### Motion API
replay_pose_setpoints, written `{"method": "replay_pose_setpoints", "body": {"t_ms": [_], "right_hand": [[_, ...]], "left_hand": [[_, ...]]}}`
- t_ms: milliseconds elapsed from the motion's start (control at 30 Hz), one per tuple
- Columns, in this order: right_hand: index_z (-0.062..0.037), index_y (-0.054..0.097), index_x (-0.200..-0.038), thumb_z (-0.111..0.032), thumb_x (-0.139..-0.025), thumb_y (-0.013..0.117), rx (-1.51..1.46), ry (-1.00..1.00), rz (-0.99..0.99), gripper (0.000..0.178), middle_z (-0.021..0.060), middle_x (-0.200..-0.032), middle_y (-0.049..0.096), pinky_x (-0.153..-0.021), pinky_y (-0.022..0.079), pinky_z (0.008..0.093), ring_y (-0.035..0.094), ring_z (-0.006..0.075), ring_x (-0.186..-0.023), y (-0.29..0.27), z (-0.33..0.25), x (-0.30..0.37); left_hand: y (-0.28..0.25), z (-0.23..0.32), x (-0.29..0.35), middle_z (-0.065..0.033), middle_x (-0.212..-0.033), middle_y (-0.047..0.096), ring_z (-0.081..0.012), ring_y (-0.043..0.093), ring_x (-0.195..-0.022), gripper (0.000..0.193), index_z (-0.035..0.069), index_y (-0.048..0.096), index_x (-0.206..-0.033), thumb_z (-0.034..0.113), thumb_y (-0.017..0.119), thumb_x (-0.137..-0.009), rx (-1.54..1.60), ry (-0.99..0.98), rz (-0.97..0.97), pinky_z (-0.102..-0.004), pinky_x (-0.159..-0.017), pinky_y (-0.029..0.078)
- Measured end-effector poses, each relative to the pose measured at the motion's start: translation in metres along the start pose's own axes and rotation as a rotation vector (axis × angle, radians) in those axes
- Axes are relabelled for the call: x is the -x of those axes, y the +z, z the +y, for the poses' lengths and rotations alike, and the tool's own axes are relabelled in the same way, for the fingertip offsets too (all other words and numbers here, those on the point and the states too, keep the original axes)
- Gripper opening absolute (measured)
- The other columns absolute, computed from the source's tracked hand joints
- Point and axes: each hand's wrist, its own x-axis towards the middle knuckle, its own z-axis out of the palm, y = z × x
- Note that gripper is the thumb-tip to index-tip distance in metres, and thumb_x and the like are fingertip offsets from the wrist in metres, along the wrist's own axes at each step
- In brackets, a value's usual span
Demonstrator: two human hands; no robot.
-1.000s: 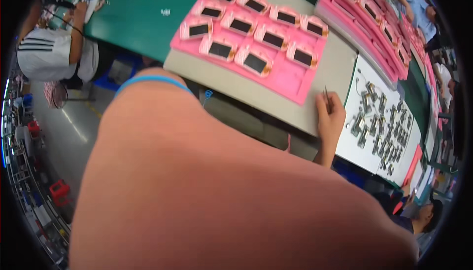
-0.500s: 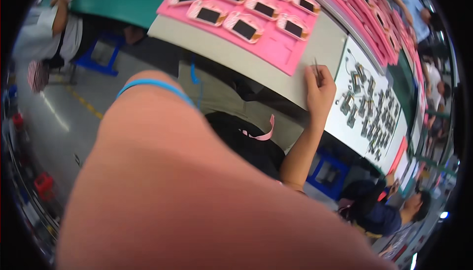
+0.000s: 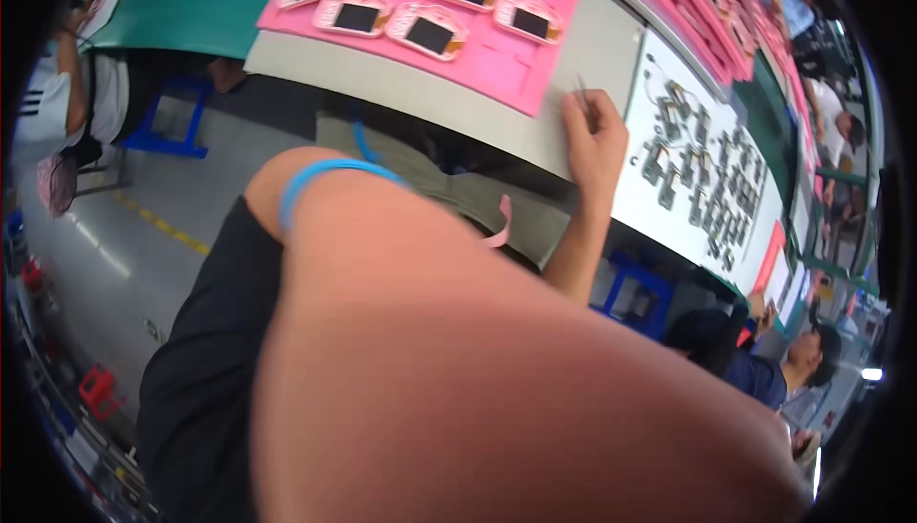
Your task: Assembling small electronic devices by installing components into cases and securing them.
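Note:
My right hand (image 3: 598, 141) is closed on slim metal tweezers (image 3: 581, 91), their tips pointing up and away over the bare pale bench edge. Just left of it lies a pink foam tray (image 3: 516, 74) with several pink-and-white handheld shells (image 3: 425, 36), each with a dark screen. An unfilled recess shows at the tray's near right corner. My left forearm (image 3: 497, 351) is bent up close to the camera and covers the lower middle, a blue band (image 3: 334, 168) around it near the elbow. The left hand itself is outside the picture.
Right of my hand, a white sheet (image 3: 635, 208) holds several small dark components (image 3: 712, 179) with wires. Stacked pink trays (image 3: 688, 17) stand behind. Blue stools (image 3: 172, 122) sit beneath the tables. Other people work at left and right; a green table (image 3: 191, 7) extends at far left.
The bench and trays have shifted left and slightly up in the picture. My left forearm has swung rightward, uncovering a dark sleeve. My right hand keeps hold of the tweezers.

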Motion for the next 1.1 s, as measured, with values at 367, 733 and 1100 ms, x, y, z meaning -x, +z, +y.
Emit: {"method": "replay_pose_setpoints", "body": {"t_ms": [367, 733, 1100], "right_hand": [[-0.0007, 0.071, -0.099, -0.016, -0.096, 0.076, -0.041, 0.038, 0.037, 0.017, -0.0009, -0.073, 0.059, -0.061, 0.037, 0.0259, 0.044, 0.0101, -0.065, 0.005, 0.001, -0.001], [-0.0002, 0.071, -0.097, -0.014, -0.097, 0.074, -0.118, 0.117, 0.014, 0.014, 0.0004, -0.072, 0.060, -0.060, 0.037, 0.0257, 0.045, 0.0105, -0.064, 0.006, -0.004, 0.000], [-0.0035, 0.080, -0.111, -0.021, -0.093, 0.084, 0.515, 0.556, 0.391, 0.026, 0.0022, -0.077, 0.067, -0.061, 0.041, 0.0274, 0.049, 0.0115, -0.064, -0.099, 0.005, 0.048]], "left_hand": [[-0.040, 0.000, -0.011, -0.0199, -0.126, 0.076, -0.0371, 0.071, -0.111, 0.034, 0.006, 0.072, -0.132, 0.011, 0.060, -0.101, 0.224, -0.101, -0.074, -0.0514, -0.102, 0.056], [-0.014, -0.039, -0.039, -0.0214, -0.123, 0.078, -0.0396, 0.071, -0.113, 0.029, 0.005, 0.073, -0.130, 0.014, 0.062, -0.105, 0.442, -0.142, -0.157, -0.0558, -0.106, 0.055], [-0.078, -0.024, 0.046, -0.0292, -0.110, 0.073, -0.0353, 0.069, -0.097, 0.043, -0.009, 0.064, -0.129, 0.004, 0.065, -0.089, 0.200, -0.288, 0.439, -0.0446, -0.093, 0.057]]}}
